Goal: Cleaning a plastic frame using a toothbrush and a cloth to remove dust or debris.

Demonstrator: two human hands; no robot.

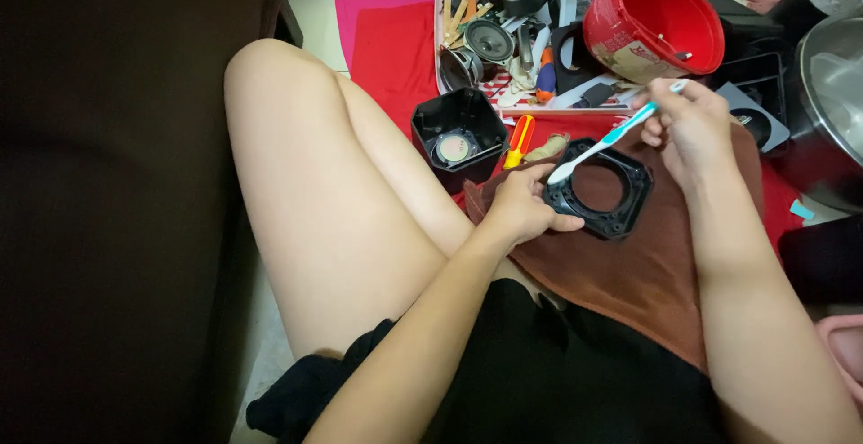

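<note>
Left hand grips a square black plastic frame (round hole), right hand pinching a slim toothbrush.

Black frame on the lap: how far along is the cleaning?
Done: the speaker looks taken apart; a black box and a loose speaker cone lie on the red mat. In hand: the left hand steadies the black frame on a brown cloth; the right hand holds a toothbrush, bristles at its rim. Left: how clean it is, can't tell.

Toothbrush bristles touch black square frame.
</note>
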